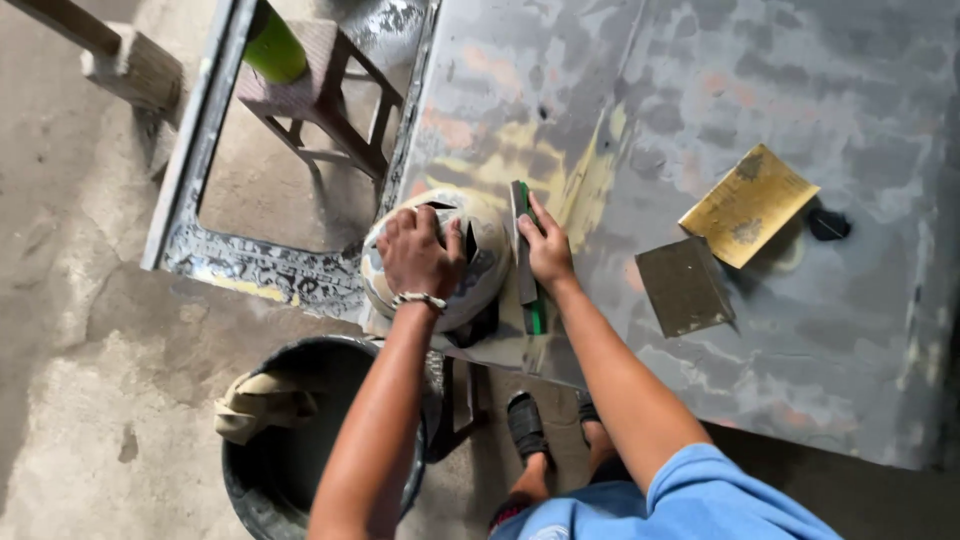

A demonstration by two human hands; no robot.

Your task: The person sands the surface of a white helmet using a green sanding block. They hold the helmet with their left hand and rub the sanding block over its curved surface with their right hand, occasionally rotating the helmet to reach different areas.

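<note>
My left hand [418, 252] rests on top of a round, paint-smeared tin [480, 285] that stands at the near left corner of a large grey sanded metal panel [760, 120]. The fingers curl over the tin's opened top. My right hand [546, 248] presses on a long narrow sanding block with a green edge [528, 290], lying on the panel just right of the tin. A thin bracelet circles my left wrist.
Two sheets of sandpaper lie on the panel to the right, one yellow [747, 204], one dark grey-brown [683, 285], with a small black piece [828, 225] beyond. A black bucket [270, 470] with a rag stands on the concrete floor. A wooden stool [320, 95] stands behind the panel's window opening.
</note>
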